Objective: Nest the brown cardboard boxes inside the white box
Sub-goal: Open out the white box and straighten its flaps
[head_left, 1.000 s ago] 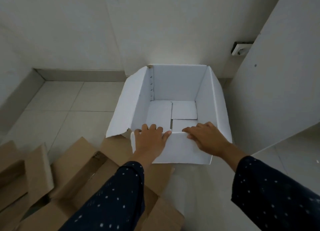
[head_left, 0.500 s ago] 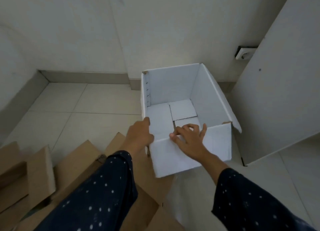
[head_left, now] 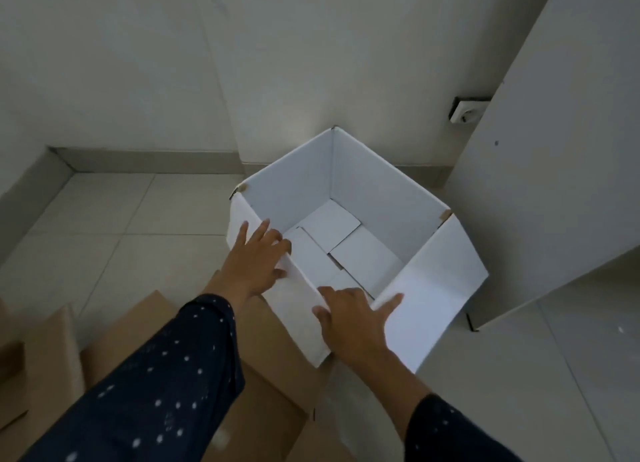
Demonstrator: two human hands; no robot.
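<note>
The white box stands open on the tiled floor with one corner turned toward me, and only its folded bottom flaps show inside. My left hand lies flat with spread fingers on the outside of its near left wall, fingertips at the rim. My right hand rests flat over the near corner, fingers spread onto the near right wall. Brown cardboard boxes lie on the floor at the lower left, one partly under the white box and my left sleeve.
A tall white panel leans close behind the box on the right. A wall socket sits beside it. The wall and skirting run behind. Bare floor tiles lie to the left.
The white box has turned counter-clockwise, from square-on to corner-first. Its side flaps have gone down against the walls. Both hands moved from the near rim to the two near walls.
</note>
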